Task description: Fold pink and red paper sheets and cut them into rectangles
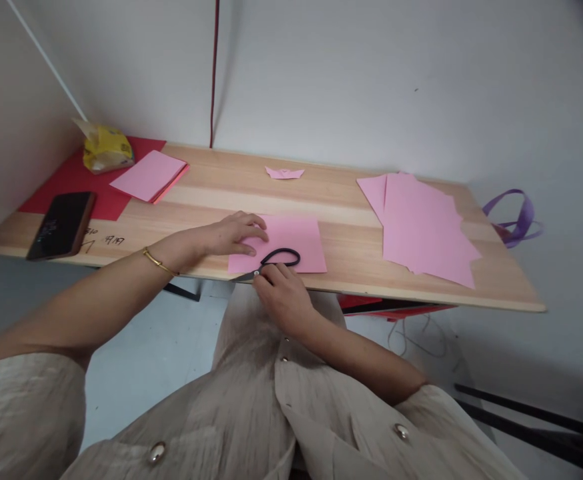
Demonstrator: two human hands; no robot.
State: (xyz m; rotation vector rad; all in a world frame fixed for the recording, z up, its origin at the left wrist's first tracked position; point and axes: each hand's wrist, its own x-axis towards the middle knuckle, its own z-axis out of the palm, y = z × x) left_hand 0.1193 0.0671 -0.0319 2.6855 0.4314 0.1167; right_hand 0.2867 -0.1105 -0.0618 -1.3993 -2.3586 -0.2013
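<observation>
My left hand (236, 235) lies flat and open on the sheet (296, 241). My right hand (282, 297), just beside it, grips the scissors (276, 260). The blades point toward my left wrist, so a slip might nick me.

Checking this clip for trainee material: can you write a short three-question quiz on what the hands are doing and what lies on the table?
1. True or false: the left hand lies flat on the single pink sheet at the table's near edge.
2. Which hand touches the black scissors? A) left B) right C) neither
3. Fill in: the yellow pack in the far left corner sits on a ____ sheet.

Key: 1 true. 2 B, the right hand. 3 red; it is the red sheet.
</observation>
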